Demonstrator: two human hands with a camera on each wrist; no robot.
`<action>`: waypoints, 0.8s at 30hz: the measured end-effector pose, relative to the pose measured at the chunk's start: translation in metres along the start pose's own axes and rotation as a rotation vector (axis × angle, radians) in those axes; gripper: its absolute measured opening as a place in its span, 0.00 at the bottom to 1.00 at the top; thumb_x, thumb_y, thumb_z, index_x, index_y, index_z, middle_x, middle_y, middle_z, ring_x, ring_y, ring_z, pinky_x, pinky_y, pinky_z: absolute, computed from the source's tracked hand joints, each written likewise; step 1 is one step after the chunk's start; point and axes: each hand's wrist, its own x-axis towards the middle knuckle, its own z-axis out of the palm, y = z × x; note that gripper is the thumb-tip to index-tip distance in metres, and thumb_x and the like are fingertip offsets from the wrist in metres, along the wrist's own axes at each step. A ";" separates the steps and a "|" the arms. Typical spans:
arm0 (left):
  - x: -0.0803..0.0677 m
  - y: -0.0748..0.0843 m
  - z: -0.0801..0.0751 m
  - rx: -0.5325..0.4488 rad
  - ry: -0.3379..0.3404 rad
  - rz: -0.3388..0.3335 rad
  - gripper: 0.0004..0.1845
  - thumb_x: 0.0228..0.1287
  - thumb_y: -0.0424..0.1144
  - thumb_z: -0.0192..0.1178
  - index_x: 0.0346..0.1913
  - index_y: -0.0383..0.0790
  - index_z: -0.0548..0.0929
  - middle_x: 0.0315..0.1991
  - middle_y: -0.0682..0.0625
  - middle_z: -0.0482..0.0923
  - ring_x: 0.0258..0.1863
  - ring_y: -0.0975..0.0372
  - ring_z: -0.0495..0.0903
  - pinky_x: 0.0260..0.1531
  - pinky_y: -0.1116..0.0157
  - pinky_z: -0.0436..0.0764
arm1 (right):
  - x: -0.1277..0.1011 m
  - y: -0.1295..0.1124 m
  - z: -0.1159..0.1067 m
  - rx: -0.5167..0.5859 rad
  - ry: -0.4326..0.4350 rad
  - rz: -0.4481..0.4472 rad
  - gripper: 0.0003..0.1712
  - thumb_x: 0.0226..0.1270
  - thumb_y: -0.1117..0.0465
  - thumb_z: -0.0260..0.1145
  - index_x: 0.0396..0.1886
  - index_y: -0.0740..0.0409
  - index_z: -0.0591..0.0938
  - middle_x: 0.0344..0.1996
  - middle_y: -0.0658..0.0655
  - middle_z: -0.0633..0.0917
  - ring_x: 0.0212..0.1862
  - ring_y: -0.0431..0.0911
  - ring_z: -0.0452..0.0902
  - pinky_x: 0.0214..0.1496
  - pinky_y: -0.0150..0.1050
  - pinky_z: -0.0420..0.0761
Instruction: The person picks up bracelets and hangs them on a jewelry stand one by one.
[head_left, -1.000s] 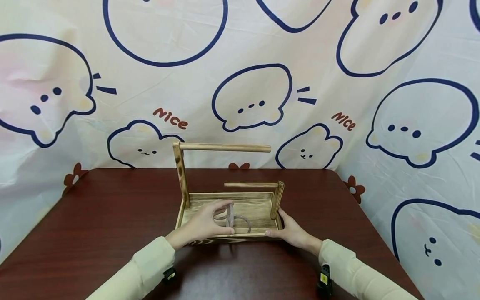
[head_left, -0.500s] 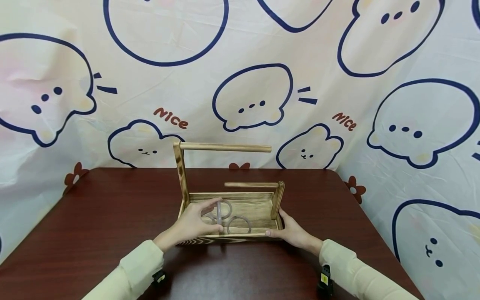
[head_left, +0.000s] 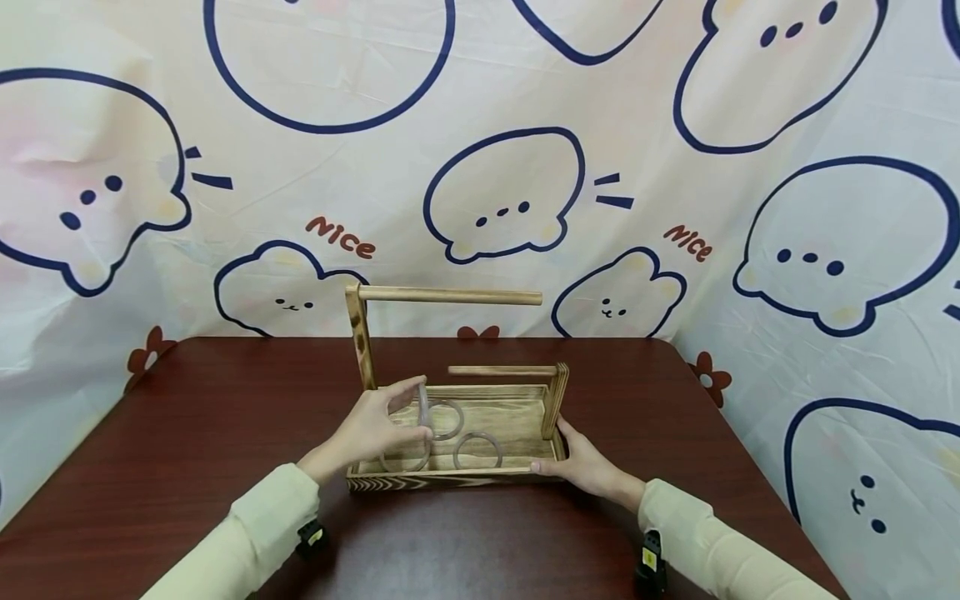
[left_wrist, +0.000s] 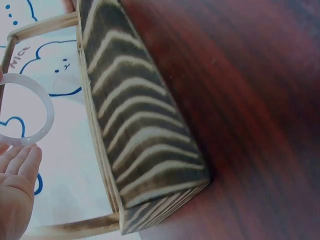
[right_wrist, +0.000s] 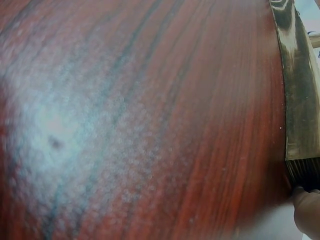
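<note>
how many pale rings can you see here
4: a held ring in the left hand; inside the wooden box, a back ring, a front-left ring and a front ring right of centre. Others could be hidden.

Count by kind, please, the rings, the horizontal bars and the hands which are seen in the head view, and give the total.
Rings: 4
Horizontal bars: 2
Hands: 2
Total: 8

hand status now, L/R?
Left hand: holding a pale translucent ring, pinched between thumb and fingers.
Right hand: gripping the wooden rack at its right end.
</note>
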 end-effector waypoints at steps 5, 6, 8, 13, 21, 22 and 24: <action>0.007 0.000 -0.006 -0.009 0.021 -0.013 0.41 0.43 0.41 0.73 0.64 0.41 0.68 0.58 0.40 0.73 0.55 0.49 0.75 0.52 0.55 0.73 | -0.001 -0.001 0.000 0.003 0.002 0.003 0.60 0.51 0.49 0.72 0.72 0.63 0.44 0.72 0.63 0.48 0.72 0.56 0.41 0.67 0.56 0.53; 0.008 0.000 -0.007 -0.007 0.022 -0.017 0.41 0.43 0.41 0.73 0.64 0.41 0.68 0.58 0.40 0.73 0.55 0.48 0.75 0.52 0.54 0.73 | -0.001 -0.002 0.000 0.004 0.002 0.001 0.60 0.51 0.50 0.72 0.72 0.63 0.44 0.72 0.63 0.48 0.72 0.56 0.41 0.67 0.56 0.53; 0.010 0.001 -0.009 -0.002 0.022 -0.017 0.41 0.44 0.41 0.73 0.65 0.42 0.68 0.59 0.40 0.72 0.55 0.48 0.75 0.51 0.53 0.74 | 0.000 -0.001 0.000 0.003 0.003 -0.003 0.60 0.51 0.50 0.72 0.72 0.63 0.44 0.71 0.63 0.48 0.72 0.56 0.41 0.67 0.56 0.53; 0.014 0.003 -0.014 0.002 0.013 -0.024 0.42 0.45 0.43 0.72 0.66 0.44 0.66 0.60 0.41 0.70 0.56 0.49 0.74 0.52 0.53 0.74 | 0.000 0.000 -0.001 0.000 0.006 -0.013 0.60 0.51 0.50 0.72 0.72 0.62 0.44 0.71 0.63 0.48 0.72 0.56 0.42 0.67 0.56 0.53; 0.023 0.007 -0.017 -0.017 0.005 -0.032 0.42 0.45 0.47 0.72 0.66 0.46 0.66 0.61 0.41 0.70 0.57 0.50 0.73 0.53 0.56 0.73 | 0.000 0.000 0.000 -0.002 0.002 -0.005 0.60 0.51 0.49 0.72 0.72 0.63 0.43 0.71 0.63 0.48 0.72 0.56 0.42 0.67 0.56 0.53; 0.025 0.008 -0.017 -0.019 0.001 -0.035 0.42 0.45 0.48 0.72 0.66 0.46 0.66 0.61 0.41 0.70 0.57 0.50 0.73 0.54 0.57 0.73 | 0.000 0.000 0.000 -0.004 0.002 -0.006 0.60 0.51 0.50 0.72 0.72 0.63 0.43 0.71 0.63 0.48 0.72 0.56 0.42 0.67 0.56 0.54; 0.028 0.009 -0.018 -0.029 -0.008 -0.041 0.43 0.44 0.49 0.71 0.66 0.47 0.66 0.62 0.42 0.69 0.58 0.50 0.72 0.54 0.56 0.73 | 0.000 0.000 0.000 -0.005 0.005 -0.010 0.60 0.50 0.50 0.72 0.72 0.63 0.44 0.71 0.63 0.48 0.72 0.56 0.42 0.67 0.55 0.54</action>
